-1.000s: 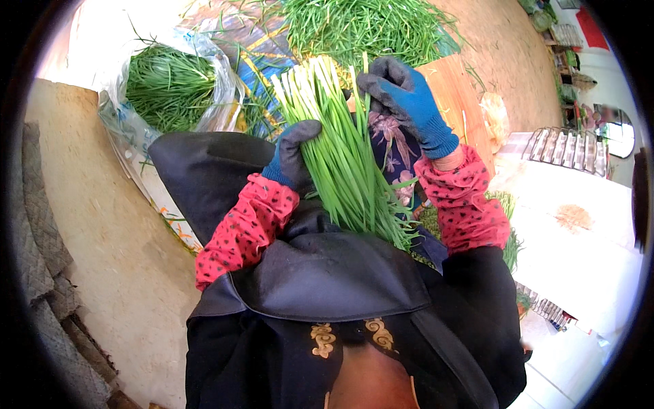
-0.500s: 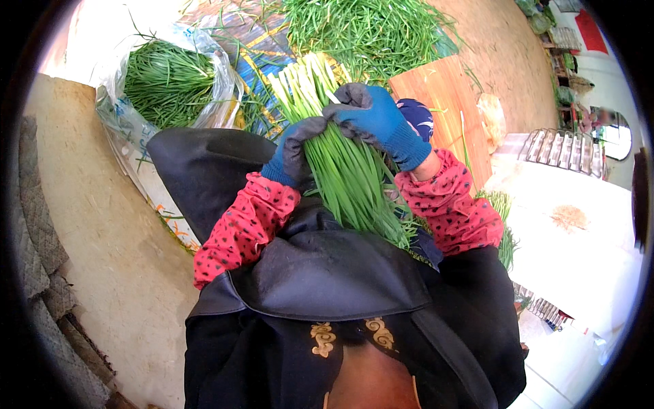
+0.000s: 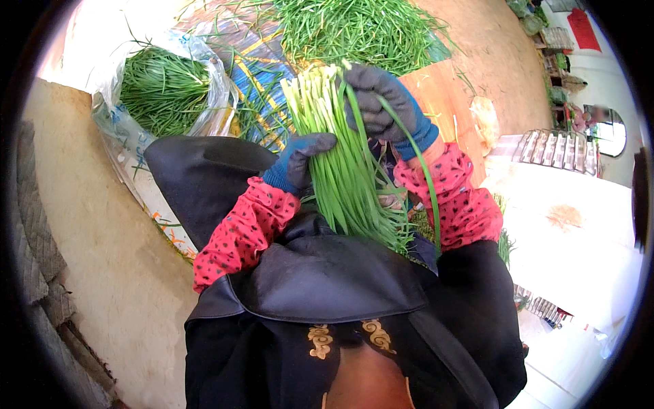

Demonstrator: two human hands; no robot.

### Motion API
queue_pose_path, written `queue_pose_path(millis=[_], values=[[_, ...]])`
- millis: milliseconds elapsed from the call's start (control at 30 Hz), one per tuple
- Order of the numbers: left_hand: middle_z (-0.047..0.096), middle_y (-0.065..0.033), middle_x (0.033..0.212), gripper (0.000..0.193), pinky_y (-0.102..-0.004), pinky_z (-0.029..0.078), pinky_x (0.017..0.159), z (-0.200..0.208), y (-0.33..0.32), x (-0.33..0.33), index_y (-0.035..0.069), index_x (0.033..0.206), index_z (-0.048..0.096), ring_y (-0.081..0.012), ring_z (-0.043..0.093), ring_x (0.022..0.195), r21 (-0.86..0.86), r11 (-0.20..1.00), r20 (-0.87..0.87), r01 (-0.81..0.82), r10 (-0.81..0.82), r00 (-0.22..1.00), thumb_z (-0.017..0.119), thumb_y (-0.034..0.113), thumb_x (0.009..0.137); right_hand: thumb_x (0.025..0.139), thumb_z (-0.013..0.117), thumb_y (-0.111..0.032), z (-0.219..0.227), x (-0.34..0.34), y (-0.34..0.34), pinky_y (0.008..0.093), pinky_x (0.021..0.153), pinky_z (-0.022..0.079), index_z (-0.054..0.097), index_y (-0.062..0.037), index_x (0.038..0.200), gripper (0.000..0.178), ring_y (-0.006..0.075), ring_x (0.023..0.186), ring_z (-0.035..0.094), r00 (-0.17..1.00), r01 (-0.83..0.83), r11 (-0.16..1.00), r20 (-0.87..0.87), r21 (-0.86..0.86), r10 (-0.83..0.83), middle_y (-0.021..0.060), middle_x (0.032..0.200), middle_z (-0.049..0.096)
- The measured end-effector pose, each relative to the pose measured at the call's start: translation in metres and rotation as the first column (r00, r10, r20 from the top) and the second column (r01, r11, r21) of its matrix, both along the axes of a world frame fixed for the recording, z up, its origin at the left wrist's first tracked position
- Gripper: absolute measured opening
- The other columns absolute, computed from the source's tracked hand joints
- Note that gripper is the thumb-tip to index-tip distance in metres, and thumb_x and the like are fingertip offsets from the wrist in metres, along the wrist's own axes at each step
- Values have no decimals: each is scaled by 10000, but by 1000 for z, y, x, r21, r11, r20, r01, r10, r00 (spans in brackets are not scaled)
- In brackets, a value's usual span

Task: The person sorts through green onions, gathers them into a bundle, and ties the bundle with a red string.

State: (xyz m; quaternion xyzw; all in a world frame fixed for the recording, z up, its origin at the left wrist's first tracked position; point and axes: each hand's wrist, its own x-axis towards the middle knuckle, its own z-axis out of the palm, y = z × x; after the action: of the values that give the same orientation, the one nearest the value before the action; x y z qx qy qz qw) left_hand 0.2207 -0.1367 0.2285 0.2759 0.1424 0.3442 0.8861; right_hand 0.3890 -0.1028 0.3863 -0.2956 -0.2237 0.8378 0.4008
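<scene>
A thick bunch of garlic chives point(image 3: 340, 170) lies slanted above my lap, pale stem ends up and away from me, green leaf tips toward me. My left hand point(image 3: 300, 158), in a grey and blue work glove, is closed around the bunch's left side, thumb across the stems. At the upper right of the bunch, my right hand point(image 3: 381, 109), gloved alike, has its fingers curled with the palm side showing. It pinches a few loose chive stalks point(image 3: 424, 167), one of them arching down over my right sleeve.
A clear plastic bag point(image 3: 221, 102) of chives stands at the left. A large heap of chives point(image 3: 354, 31) lies ahead on a blue and yellow woven sheet point(image 3: 255, 82). To the right is a wooden board point(image 3: 436, 95), partly hidden by my right hand.
My right hand has turned from gripping the stems, back of the glove up, to palm side showing. A few stalks now stand apart from the bunch in it. My left hand stays on the bunch.
</scene>
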Motion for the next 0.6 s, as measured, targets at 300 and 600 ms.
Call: queue_pose_path(millis=[300,600], values=[[612,-130,1031,444,-390,445,895,-28,-1,14,-24,994,609,-228,577,970,-229,970,89,80,-61,994,646,353,764,875,499,-295,117,35,103,222,399,349,535,-71,824,233,96,421,434,735,64,817,526,573,-427,-15,581,460],[558,-135,1120,463,-357,439,914,22,6,-2,-43,1096,540,-202,555,1013,-133,991,103,-20,34,994,599,324,819,631,563,-706,12,-14,18,407,749,472,555,-63,1028,755,353,829,606,-349,-602,796,874,68,-339,196,852,621]])
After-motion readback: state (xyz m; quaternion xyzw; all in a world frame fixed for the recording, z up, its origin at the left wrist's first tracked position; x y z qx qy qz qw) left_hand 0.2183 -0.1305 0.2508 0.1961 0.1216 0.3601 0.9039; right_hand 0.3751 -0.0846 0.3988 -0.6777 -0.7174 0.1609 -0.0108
